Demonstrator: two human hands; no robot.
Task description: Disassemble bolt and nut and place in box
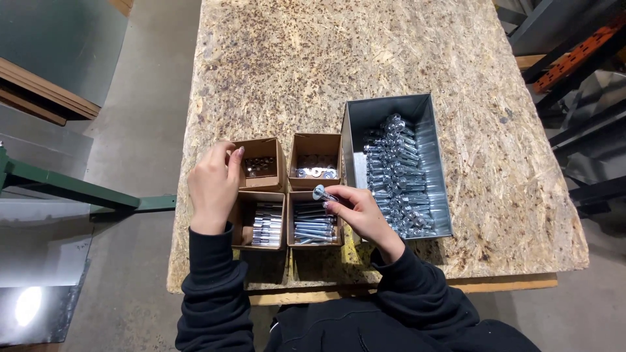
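Observation:
My right hand (357, 210) holds a silver bolt (321, 193) by its shank over the near right cardboard box (315, 221), which is full of bolts. My left hand (214, 182) reaches with curled fingers into the far left cardboard box (262, 164) of small dark nuts; whether it grips one is hidden. The near left box (263, 223) holds metal sleeves. Washers lie in the far right box (317, 161). A grey metal bin (399, 166) to the right is filled with assembled silver bolts.
Everything stands on a chipboard table (313, 65) whose front edge runs just below the boxes. A green metal frame (72, 189) and stacked boards (45, 94) lie on the concrete floor to the left. Dark and orange shelving (574, 58) stands at the right.

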